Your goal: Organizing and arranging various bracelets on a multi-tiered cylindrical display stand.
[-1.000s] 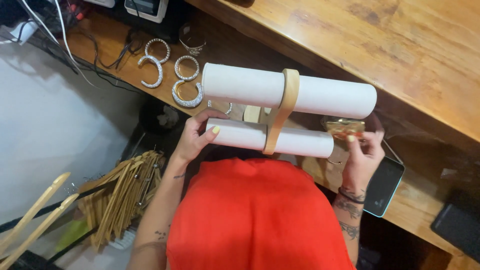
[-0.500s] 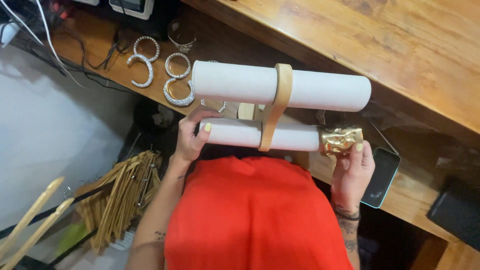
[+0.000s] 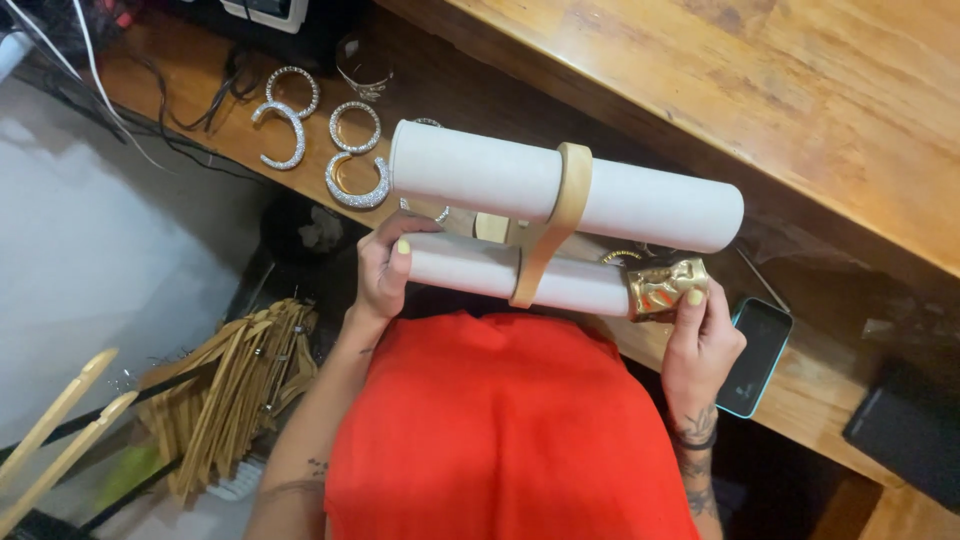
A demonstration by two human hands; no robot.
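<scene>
White rolls (image 3: pixel 640 200): two; rhinestone bangles (image 3: pixel 357 180): four; gold cuff (image 3: pixel 665 287): one.

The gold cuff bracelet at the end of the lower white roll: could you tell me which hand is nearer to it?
The right hand: its fingers grip the gold cuff bracelet. The left hand holds the opposite end of the lower white roll, well away from it.

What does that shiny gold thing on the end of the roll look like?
The gold cuff is a wide, crumpled-looking band of shiny metal. It sits around the right end of the lower white roll. The right hand grips it, thumb on its front. A thinner gold bangle peeks out just behind it.
</scene>
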